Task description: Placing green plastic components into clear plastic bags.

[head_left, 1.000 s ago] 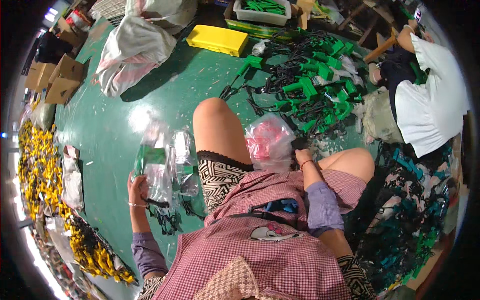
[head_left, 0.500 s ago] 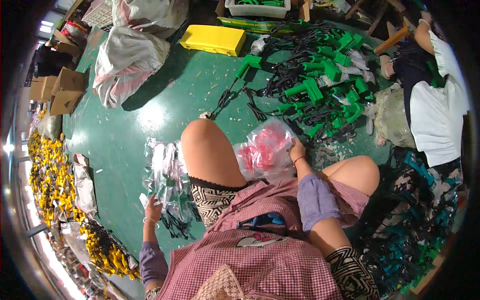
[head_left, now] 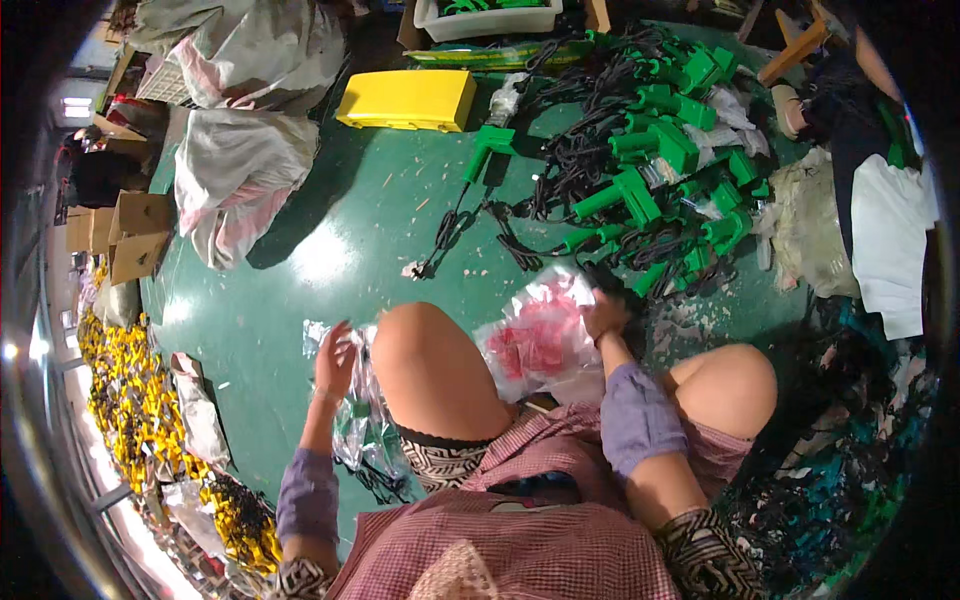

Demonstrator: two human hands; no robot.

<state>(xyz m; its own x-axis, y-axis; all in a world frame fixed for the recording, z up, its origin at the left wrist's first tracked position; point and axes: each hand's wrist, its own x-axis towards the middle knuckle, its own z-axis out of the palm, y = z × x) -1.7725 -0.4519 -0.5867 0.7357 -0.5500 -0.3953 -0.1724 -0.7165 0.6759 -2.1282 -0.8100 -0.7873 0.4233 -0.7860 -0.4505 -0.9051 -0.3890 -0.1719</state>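
My right hand [head_left: 606, 316] is closed on the edge of a bundle of clear plastic bags with red print [head_left: 535, 335], which lies between my knees. My left hand [head_left: 336, 362] is raised beside my left knee, its fingers spread and nothing visible in them. Just under and beside it lies a pile of clear-bagged items [head_left: 362, 425] on the green floor, with green parts and black cords showing through. My left leg hides part of that pile.
Green power tools with black cords [head_left: 640, 180] are heaped ahead to the right. A yellow case [head_left: 407, 100], white sacks [head_left: 245, 170] and cardboard boxes [head_left: 138, 235] stand farther off. Yellow tools [head_left: 140, 400] line the left. Another person's leg [head_left: 835, 130] shows at the far right.
My left hand has moved forward, away from the lower part of the bagged pile, and its fingers have spread. My right hand stays at the printed bags. The whole view has shifted slightly.
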